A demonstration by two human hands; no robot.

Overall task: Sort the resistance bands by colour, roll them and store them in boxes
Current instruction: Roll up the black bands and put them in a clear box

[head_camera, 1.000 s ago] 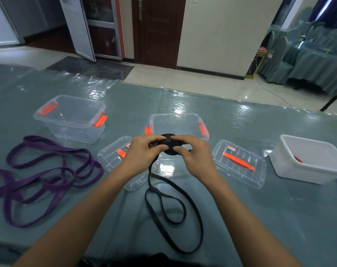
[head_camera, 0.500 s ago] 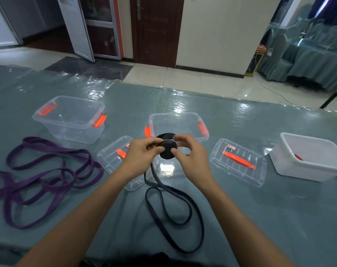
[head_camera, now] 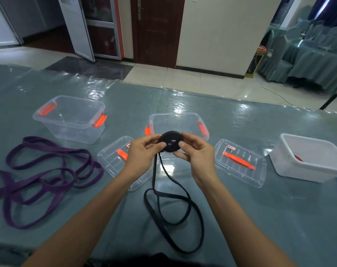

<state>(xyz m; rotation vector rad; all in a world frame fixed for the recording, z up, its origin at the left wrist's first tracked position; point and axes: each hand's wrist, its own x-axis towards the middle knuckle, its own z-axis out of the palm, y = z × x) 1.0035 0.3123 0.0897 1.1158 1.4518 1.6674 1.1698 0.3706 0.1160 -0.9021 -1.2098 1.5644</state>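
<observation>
At the near edge of the bench [head_camera: 260, 218]: the unrolled tail of the black band [head_camera: 170, 141] is laid in loose loops, and it is led up from there to the hands.
Left side, near: a purple band [head_camera: 101, 171] is spread in tangled, overlapping loops on the bench, well apart from the black one; it is cut off by the left edge of the view.
Left hand [head_camera: 144, 153]: its grip is closed on the left rim of the black roll, which is pinched between thumb and fingers.
Right hand [head_camera: 197, 155]: its grip is closed on the right rim of the same roll, with the thumb laid on the near face.
Black roll: a flat, round coil is held upright above the bench, with its face turned to the camera, between the two lids and in front of the middle box.
Lids: a clear lid [head_camera: 113, 160] with an orange handle is seen just left of the hands, partly hidden by the left wrist; a second lid [head_camera: 241, 162] is seen to the right.
Middle box [head_camera: 179, 120]: a clear box with orange latches is stood just behind the roll.
Left box [head_camera: 71, 120]: a like clear box is stood further left, beyond the purple band.
White box [head_camera: 298, 170]: it is stood at the far right; something red is seen inside, too little of it to be told.
</observation>
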